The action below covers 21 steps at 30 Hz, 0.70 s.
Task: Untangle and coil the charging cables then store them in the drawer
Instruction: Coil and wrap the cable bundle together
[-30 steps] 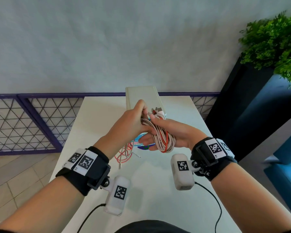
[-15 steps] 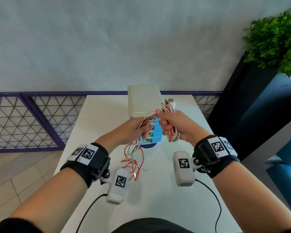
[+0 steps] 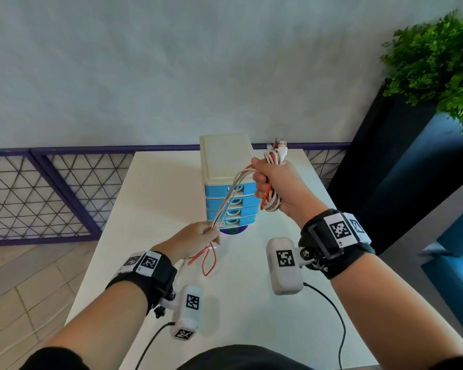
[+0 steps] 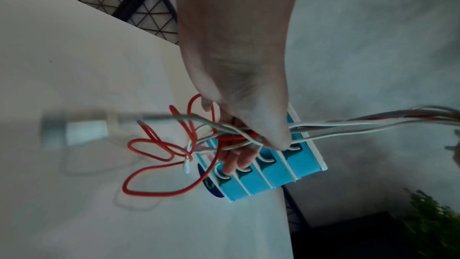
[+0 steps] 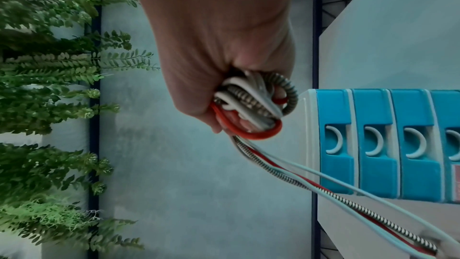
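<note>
Nearest us, our left hand (image 3: 198, 237) pinches the limp, light cables (image 3: 226, 202), loose tails dangling above the table (image 3: 150, 198). Farther out, our right hand (image 3: 274, 182) grips the coiled loops before the drawer unit (image 3: 225, 158); they will likely spring open unless held across all turns.

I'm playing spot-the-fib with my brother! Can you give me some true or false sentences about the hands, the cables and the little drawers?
1. The right hand grips a coiled bundle of cables. True.
2. The left hand is empty. False: it pinches the cable strands.
3. A drawer of the blue drawer unit is pulled open. False: all visible drawers are closed.
4. A red cable loops below the left hand. True.
</note>
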Motion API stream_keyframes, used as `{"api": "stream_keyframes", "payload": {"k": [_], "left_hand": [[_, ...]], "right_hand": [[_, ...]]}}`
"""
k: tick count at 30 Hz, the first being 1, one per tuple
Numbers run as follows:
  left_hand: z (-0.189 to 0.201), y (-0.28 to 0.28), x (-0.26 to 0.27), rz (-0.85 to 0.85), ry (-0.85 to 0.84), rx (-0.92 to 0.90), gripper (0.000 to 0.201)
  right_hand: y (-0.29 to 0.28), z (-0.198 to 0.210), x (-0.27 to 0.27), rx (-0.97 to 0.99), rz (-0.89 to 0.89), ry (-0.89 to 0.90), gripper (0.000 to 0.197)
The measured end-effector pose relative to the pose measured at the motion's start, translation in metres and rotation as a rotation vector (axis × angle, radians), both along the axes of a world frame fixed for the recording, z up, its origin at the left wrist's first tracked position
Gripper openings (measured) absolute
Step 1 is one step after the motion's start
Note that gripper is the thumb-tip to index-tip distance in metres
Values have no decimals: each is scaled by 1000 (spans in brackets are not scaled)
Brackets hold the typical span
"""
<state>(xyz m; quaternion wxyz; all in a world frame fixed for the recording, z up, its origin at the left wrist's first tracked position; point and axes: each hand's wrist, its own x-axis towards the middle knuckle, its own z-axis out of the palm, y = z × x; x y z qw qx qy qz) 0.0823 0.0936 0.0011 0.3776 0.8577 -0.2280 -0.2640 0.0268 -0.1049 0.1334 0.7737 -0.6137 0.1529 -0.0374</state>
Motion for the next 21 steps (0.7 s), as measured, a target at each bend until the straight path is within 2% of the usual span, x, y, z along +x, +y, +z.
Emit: {"api": "stream_keyframes", "payload": {"k": [4, 10, 16, 21], "left_hand": [[1, 1, -4, 14, 0, 37, 38], [8, -3, 0, 18, 116, -52, 35], [13, 3, 3, 171, 168, -257, 28], [0, 12, 8, 150, 153, -179, 30]], "right_hand": [[2, 3, 1, -7, -22, -21, 23], [7, 11, 2, -100, -9, -41, 22], [1, 17, 3, -170, -61, -55, 21], [0, 16, 3, -169, -92, -54, 20]]}}
